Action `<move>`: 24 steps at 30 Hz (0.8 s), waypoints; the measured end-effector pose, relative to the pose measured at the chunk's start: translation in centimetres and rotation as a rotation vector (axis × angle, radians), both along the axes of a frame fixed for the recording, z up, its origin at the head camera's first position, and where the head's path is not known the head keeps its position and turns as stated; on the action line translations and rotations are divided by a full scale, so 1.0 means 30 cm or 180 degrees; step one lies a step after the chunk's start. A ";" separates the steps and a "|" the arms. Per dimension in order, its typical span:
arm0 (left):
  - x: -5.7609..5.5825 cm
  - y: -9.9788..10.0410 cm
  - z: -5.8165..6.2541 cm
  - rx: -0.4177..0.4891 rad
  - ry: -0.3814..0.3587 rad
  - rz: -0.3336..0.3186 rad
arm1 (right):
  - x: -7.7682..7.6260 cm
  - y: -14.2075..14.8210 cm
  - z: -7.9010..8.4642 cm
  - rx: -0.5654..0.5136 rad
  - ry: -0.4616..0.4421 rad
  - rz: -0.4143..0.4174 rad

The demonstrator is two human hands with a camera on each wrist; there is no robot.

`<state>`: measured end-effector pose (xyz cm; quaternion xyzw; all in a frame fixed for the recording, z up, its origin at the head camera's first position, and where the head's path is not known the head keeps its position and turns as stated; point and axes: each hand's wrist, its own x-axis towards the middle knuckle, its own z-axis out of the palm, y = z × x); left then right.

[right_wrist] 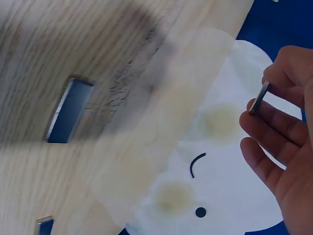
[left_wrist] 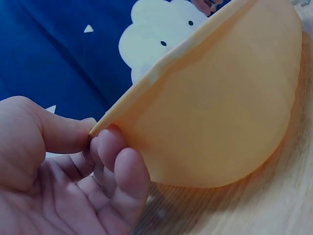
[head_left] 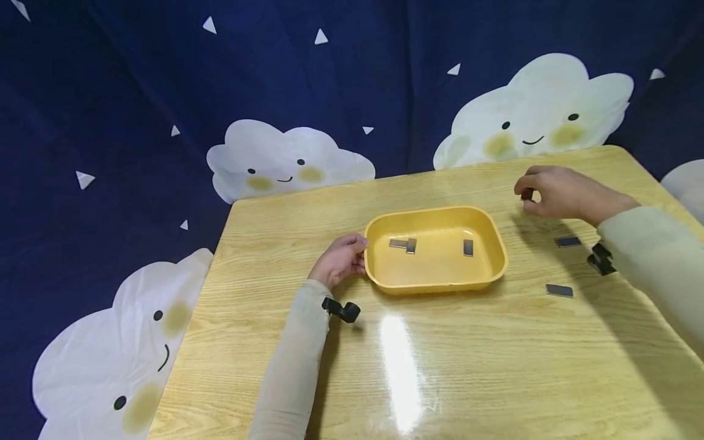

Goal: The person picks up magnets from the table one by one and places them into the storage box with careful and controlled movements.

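Note:
My left hand (head_left: 340,259) pinches the left rim of a yellow plastic tray (head_left: 434,288) between thumb and fingers. In the left wrist view the thumb lies over the lip, with curled fingertips against the tray's outer wall (left_wrist: 215,112). Three small flat metal bars lie inside: one bar (head_left: 411,246) overlaps another bar (head_left: 397,243), and a third bar (head_left: 468,247) is by itself to the right. Raised above the table right of the tray, my right hand (head_left: 569,194) pinches another small flat metal bar (right_wrist: 259,99) between thumb and fingers.
Two more metal bars lie on the wooden table (head_left: 467,366): a farther bar (head_left: 568,242) under the right forearm and a nearer bar (head_left: 559,290). A dark blue cloth (head_left: 341,79) with smiling clouds hangs behind the table. Black camera mounts (head_left: 342,310) sit on both wrists.

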<state>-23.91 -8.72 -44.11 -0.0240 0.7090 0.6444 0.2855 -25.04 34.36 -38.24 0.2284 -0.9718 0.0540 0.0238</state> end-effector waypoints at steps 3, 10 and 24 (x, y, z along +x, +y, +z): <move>0.000 -0.002 0.001 -0.0006 0.0002 -0.0002 | 0.005 -0.020 0.018 -0.0036 0.0051 0.0044; 0.000 -0.003 0.002 -0.0005 0.0010 0.0002 | 0.035 -0.081 0.062 -0.0096 0.0276 0.0284; 0.001 -0.005 0.000 0.0020 0.0026 -0.0005 | 0.057 -0.170 0.117 -0.0226 0.0654 0.0739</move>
